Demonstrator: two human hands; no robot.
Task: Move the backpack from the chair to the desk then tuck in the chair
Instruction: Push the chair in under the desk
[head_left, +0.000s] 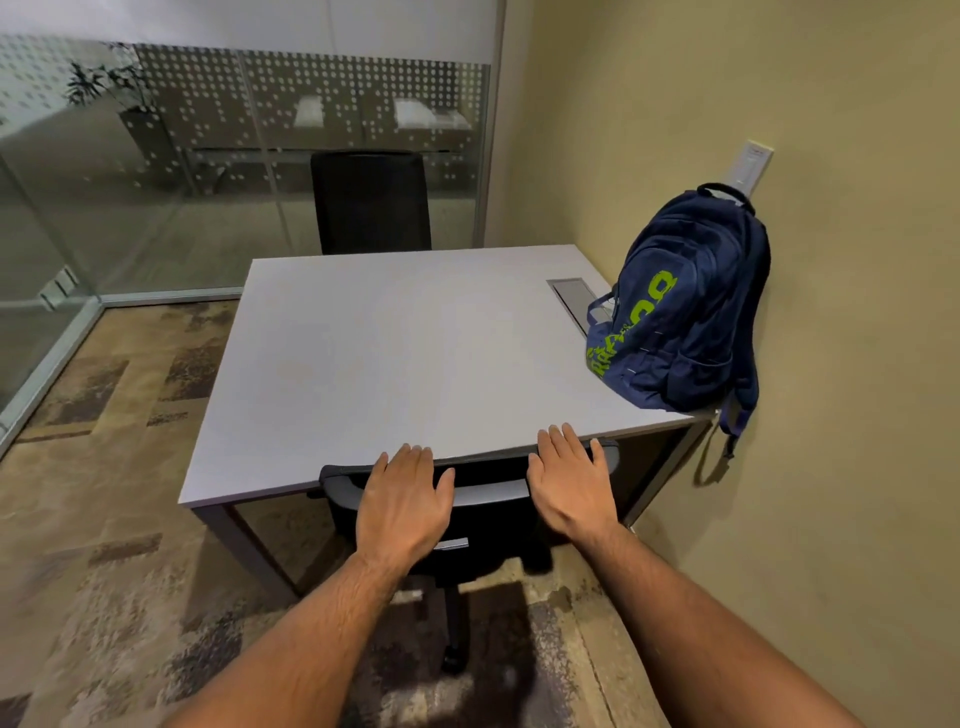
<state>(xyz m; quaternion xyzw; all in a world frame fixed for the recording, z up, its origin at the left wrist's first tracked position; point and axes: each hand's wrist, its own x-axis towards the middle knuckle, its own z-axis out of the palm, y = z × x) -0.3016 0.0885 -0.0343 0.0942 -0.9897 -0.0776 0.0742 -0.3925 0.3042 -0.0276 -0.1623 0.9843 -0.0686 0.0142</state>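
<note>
— Resting flat on top of the black chair (470, 499) back: left hand (402, 499) spread wide, palm down, fingers pointing toward the desk (395, 353).

— Same for the right hand (571, 480)?

— Laid open beside it on the same backrest, fingers splayed, curled around nothing; fingertips reaching just over the near desk edge.

— And the chair itself?

— Pushed in against the near edge, seat hidden below the grey top, base and stem showing on the patterned carpet (104, 519).

— Whereabouts of the backpack (685, 306)?

— Standing upright on the far right corner of the desk, leaning against the yellow-green wall (831, 156). Navy with lime lettering, one strap hanging off the desk edge. Partly covering a metal cable hatch (574, 293) set into the top.

— Anything behind?

— A second black chair (371, 200) at the far side, backed by a glass partition (156, 182) with a dotted frosted band. A white wall plate (753, 163) just above the backpack's handle.
</note>
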